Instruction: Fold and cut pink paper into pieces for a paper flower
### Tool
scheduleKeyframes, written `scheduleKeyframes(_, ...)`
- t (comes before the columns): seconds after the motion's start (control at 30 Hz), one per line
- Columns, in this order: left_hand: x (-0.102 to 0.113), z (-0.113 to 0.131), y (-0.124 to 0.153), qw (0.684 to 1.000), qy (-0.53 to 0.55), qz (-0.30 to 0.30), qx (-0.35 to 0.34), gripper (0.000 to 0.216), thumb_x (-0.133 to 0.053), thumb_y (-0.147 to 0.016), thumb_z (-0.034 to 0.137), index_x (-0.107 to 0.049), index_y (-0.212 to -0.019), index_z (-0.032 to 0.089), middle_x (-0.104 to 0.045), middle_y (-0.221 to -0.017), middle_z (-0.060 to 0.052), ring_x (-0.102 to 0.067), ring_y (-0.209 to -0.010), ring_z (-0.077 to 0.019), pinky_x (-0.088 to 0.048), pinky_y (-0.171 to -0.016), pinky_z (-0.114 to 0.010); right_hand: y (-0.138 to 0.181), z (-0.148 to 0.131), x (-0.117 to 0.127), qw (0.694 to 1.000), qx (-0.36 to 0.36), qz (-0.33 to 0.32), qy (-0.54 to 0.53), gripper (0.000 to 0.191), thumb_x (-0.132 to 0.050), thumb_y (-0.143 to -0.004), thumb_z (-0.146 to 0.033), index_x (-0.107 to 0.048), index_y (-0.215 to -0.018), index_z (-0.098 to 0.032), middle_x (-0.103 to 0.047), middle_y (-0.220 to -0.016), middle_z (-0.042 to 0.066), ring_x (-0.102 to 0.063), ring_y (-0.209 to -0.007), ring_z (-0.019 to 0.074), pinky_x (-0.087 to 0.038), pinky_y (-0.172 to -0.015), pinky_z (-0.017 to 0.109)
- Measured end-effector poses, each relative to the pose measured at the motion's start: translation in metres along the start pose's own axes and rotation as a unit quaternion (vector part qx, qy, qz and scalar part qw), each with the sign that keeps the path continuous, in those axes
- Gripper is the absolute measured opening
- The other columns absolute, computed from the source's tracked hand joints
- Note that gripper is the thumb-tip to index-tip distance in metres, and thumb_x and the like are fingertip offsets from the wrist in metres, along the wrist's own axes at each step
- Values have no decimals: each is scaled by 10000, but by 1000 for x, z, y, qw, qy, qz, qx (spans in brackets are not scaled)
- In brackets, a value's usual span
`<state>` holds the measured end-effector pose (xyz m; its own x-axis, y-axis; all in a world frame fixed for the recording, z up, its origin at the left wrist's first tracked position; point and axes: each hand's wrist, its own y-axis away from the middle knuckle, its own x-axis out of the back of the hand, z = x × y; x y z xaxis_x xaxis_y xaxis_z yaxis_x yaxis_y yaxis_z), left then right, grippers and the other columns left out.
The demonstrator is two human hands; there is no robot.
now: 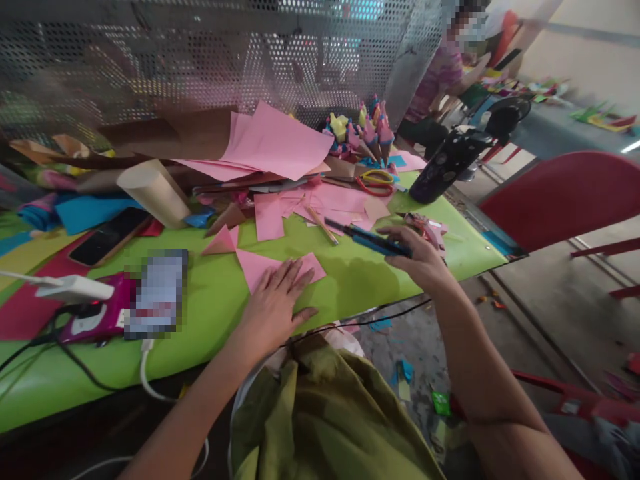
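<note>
My left hand (275, 303) lies flat with fingers spread on a pink paper piece (255, 267) at the near edge of the green table (210, 307). To the right, my right hand (420, 257) is closed around blue-handled scissors (367, 239) that point left, just above the table. More pink sheets (280, 143) and scraps lie behind them, and a pencil (323, 225) rests among the scraps.
A phone (107, 237), a paper cone (153, 190), a charger with cables (75, 289) and a blurred card lie to the left. Folded paper figures (367, 130), yellow-red scissors (375, 181) and a dark bottle (447, 167) stand behind. A red chair (565, 197) is at right; another person sits beyond.
</note>
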<state>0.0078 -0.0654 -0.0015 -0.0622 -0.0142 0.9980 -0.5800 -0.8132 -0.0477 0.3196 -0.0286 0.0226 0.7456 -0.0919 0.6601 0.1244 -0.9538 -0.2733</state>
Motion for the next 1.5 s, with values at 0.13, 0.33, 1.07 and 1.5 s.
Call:
scheduleKeyframes(0.13,-1,0,0,1000,7,5,-2,692,-387,-972,581,-311,-1562,227,-312,-1632,-113,-281,-1509,-299,-282,-1202,-537,28,-4,0,998,-19,-56,-38,384,-675,-825,-397,-674,-1166,-220,-672,-997,61,-634,-910,238,-502,-815,355)
scheduleKeyframes(0.33,0,-1,0,1000,10,8,-3,693,-392,-967,588,-336,-1554,224,-347,-1619,-110,-293,-1505,-294,-280,-1206,-515,45,-8,4,985,-107,-104,-89,429,-540,-940,-485,-629,-1254,-207,-708,-859,54,-657,-781,201,-526,-694,303)
scheduleKeyframes(1.07,2,1,2,1000,20,12,-7,717,-370,-968,607,-258,-1579,248,-302,-1641,-96,-256,-1519,-282,-250,-1217,-509,38,-11,10,954,-142,-223,-138,503,-741,-761,-458,-673,-1186,-198,-708,-949,55,-630,-711,175,-546,-608,290)
scheduleKeyframes(1.5,8,-13,10,998,48,-13,-49,664,-418,-974,563,-266,-1570,313,-276,-1654,-57,-283,-1512,-253,-240,-1222,-479,24,1,18,958,-52,-279,-37,468,-734,-767,-448,-696,-1183,-236,-734,-983,46,-677,-865,241,-531,-751,325)
